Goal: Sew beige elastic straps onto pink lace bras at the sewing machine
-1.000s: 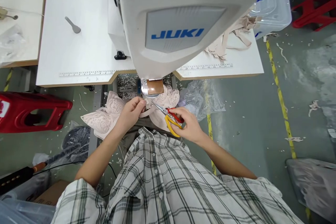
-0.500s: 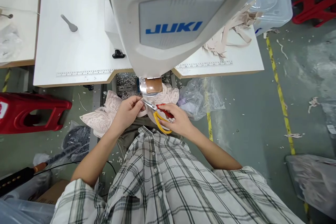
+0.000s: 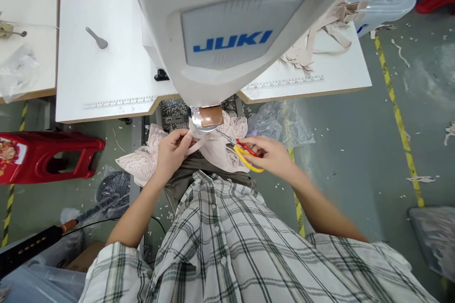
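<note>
A pale pink lace garment (image 3: 142, 163) lies across my lap under the head of a white JUKI sewing machine (image 3: 227, 33). My left hand (image 3: 172, 151) pinches a thin pink strap of the garment just below the machine's metal foot (image 3: 208, 120). My right hand (image 3: 272, 156) grips scissors (image 3: 245, 154) with one red and one yellow handle, their blades pointing left toward the strap. The scissors sit a little to the right of the strap, apart from it.
The white sewing table (image 3: 106, 71) carries printed rulers and a heap of pink straps (image 3: 316, 42) at the right. A red plastic stool (image 3: 50, 158) stands on the left. Clear plastic bags (image 3: 280, 125) lie on the floor, which is littered with fabric scraps.
My right hand closed in with the scissors until the blades met the strap at my left fingers, then drew back to the right. My left hand kept its pinch on the strap.
</note>
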Demonstrator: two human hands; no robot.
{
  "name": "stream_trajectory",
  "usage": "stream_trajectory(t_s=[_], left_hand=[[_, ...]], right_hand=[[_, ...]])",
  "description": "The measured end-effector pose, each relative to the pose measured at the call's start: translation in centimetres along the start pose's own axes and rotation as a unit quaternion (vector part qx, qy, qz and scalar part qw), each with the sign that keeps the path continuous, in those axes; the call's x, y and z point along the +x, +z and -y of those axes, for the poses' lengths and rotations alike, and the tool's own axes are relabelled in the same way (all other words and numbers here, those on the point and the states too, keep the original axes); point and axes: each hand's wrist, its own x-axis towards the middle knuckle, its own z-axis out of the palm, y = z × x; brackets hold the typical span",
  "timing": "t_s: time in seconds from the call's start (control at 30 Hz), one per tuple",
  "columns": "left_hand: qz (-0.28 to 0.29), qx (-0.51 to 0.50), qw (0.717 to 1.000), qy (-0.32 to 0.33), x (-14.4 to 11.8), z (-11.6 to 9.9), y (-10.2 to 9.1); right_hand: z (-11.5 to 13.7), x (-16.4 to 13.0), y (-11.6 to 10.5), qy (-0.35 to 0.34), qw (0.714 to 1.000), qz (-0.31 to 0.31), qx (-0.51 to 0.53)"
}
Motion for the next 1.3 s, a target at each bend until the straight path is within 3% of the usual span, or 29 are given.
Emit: stream_trajectory(t_s=[0.1, 0.17, 0.27, 0.33, 0.4, 0.47, 0.5, 0.57, 0.63, 0.7, 0.83, 0.93, 1.03, 1.17, 1.3], left_hand=[[-0.026, 0.097, 0.993, 0.059, 0.1, 0.4, -0.2], [-0.001, 0.107, 0.992, 0.062, 0.2, -0.1, -0.5], [0.109, 0.008, 0.994, -0.002, 0.6, -1.4, -1.2], [0.185, -0.070, 0.979, -0.047, 0.8, -2.0, -1.7], [0.201, -0.078, 0.975, -0.059, 0.8, -1.8, -1.8], [0.161, 0.007, 0.987, -0.017, 0.4, -1.4, -1.3], [0.126, 0.069, 0.989, 0.026, 0.1, -1.2, -0.7], [0.069, 0.165, 0.974, 0.136, -0.8, -1.4, 0.7], [0.060, 0.185, 0.955, 0.225, -1.7, -2.2, 2.3], [0.084, 0.171, 0.948, 0.253, -2.3, -3.5, 3.5], [0.081, 0.159, 0.958, 0.225, -2.1, -6.0, 4.7], [0.048, 0.093, 0.984, 0.142, -1.2, -7.0, 4.9], [0.002, 0.051, 0.996, 0.074, -0.3, -7.0, 4.5], [-0.074, 0.165, 0.978, 0.102, 0.4, -5.6, 3.4], [-0.079, 0.287, 0.934, 0.200, 1.1, -3.9, 2.7]], right_hand=[[-0.8, 3.6, -2.9, 0.049, 0.994, -0.071, -0.073], [-1.5, 7.7, -5.0, 0.051, 0.977, -0.148, -0.143], [-2.4, 13.7, -7.8, 0.003, 0.959, -0.186, -0.215], [-2.1, 15.5, -8.5, -0.045, 0.950, -0.199, -0.238], [-0.8, 14.5, -7.9, -0.074, 0.948, -0.222, -0.217], [1.0, 11.1, -6.0, -0.085, 0.969, -0.194, -0.128], [1.9, 9.0, -4.9, -0.088, 0.987, -0.121, -0.052], [3.4, 5.0, -2.6, -0.134, 0.987, 0.079, 0.025], [4.3, 2.3, -0.6, -0.149, 0.976, 0.158, 0.032], [4.6, 1.2, 0.7, -0.142, 0.977, 0.144, 0.069], [5.1, 1.8, 1.5, -0.070, 0.973, 0.041, 0.217], [6.6, 3.3, 1.0, -0.006, 0.969, -0.074, 0.237], [8.2, 5.6, 0.2, -0.031, 0.966, -0.113, 0.229], [9.1, 9.0, -1.1, -0.067, 0.979, -0.126, 0.145], [8.8, 11.8, -2.0, -0.101, 0.985, -0.094, 0.100]])
